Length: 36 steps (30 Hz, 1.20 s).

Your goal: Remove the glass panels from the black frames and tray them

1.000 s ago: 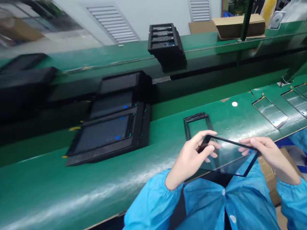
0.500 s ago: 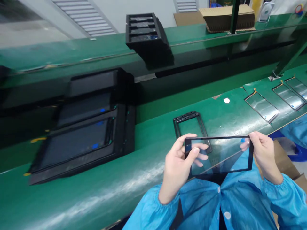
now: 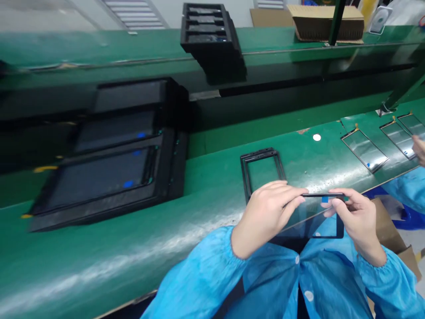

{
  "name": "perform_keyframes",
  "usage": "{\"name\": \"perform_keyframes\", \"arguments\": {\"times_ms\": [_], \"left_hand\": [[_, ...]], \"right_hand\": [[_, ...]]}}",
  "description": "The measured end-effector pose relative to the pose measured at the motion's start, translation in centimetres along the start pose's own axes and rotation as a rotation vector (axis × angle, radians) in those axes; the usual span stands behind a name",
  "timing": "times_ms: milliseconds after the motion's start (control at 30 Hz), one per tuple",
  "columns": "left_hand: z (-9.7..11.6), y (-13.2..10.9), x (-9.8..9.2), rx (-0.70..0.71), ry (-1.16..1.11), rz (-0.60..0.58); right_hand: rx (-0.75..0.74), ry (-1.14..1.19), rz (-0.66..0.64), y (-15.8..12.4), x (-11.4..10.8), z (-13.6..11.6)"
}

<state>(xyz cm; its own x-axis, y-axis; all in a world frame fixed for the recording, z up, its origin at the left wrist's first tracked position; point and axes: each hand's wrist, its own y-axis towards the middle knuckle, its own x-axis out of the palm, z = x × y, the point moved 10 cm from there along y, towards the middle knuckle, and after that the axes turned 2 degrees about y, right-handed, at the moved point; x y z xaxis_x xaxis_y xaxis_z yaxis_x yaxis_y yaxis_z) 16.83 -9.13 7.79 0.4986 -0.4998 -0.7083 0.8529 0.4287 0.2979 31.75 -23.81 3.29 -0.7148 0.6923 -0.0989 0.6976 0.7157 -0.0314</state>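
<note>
My left hand (image 3: pixel 265 217) and my right hand (image 3: pixel 355 221) hold a black-bordered glass touch panel (image 3: pixel 315 219) between them, above the edge of the green workbench (image 3: pixel 199 208). The panel is tilted, and the left fingers lie across its upper edge and hide its left part. A small blue tab shows on its top edge. Just beyond my left hand lies an empty black rectangular frame (image 3: pixel 262 170), apart from my fingers. My blue sleeves cover both forearms.
Several glass panels (image 3: pixel 363 149) lie in a row at right, where a co-worker's hand (image 3: pixel 419 148) enters. A large black fixture (image 3: pixel 106 164) stands at left. Stacked black trays (image 3: pixel 210 35) and a cardboard box (image 3: pixel 327 22) sit on the farther green shelf.
The panel has tipped from a nearly flat, level hold to a steeper tilt. My hands have drawn closer together. A co-worker's hand has entered at right, and the view has shifted slightly.
</note>
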Motion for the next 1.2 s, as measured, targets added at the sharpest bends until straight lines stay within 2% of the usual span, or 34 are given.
{"name": "perform_keyframes", "arguments": {"times_ms": [67,233,333,433,500,600,700,867,1067,1133,1200], "left_hand": [[0.0,0.3,0.6,-0.007,-0.033,-0.043],[0.0,0.2,0.5,-0.047,-0.069,-0.014],[0.2,0.2,1.5,-0.086,-0.169,-0.115],[-0.7,-0.3,2.8,-0.223,-0.379,-0.202],[-2.2,-1.1,3.2,-0.386,-0.567,-0.173],[-4.0,-3.0,3.5,-0.605,-0.849,-0.078],[-4.2,-4.1,3.7,-0.686,-0.995,-0.024],[-4.3,-4.7,3.6,-0.719,-1.025,0.059],[-5.3,-5.6,3.9,-0.738,-0.970,0.062],[-5.3,-5.3,3.2,-0.691,-0.887,0.064],[-4.7,-4.5,2.0,-0.582,-0.713,0.049]], "right_hand": [[0.007,-0.007,0.004,0.0,-0.1,0.1],[0.042,0.020,-0.029,0.5,0.2,0.7],[0.052,0.061,-0.170,1.0,2.0,0.7],[0.104,0.157,-0.326,0.9,3.9,1.0],[0.153,0.230,-0.311,1.0,3.6,1.6],[0.182,0.275,-0.195,1.4,2.2,2.6],[0.168,0.253,-0.141,1.7,1.7,3.0],[0.126,0.184,-0.153,1.9,2.8,1.7],[0.066,0.113,-0.193,2.0,3.0,0.3],[0.030,0.069,-0.223,2.0,3.3,-0.2],[-0.022,-0.023,-0.272,1.8,4.2,-0.8]]}}
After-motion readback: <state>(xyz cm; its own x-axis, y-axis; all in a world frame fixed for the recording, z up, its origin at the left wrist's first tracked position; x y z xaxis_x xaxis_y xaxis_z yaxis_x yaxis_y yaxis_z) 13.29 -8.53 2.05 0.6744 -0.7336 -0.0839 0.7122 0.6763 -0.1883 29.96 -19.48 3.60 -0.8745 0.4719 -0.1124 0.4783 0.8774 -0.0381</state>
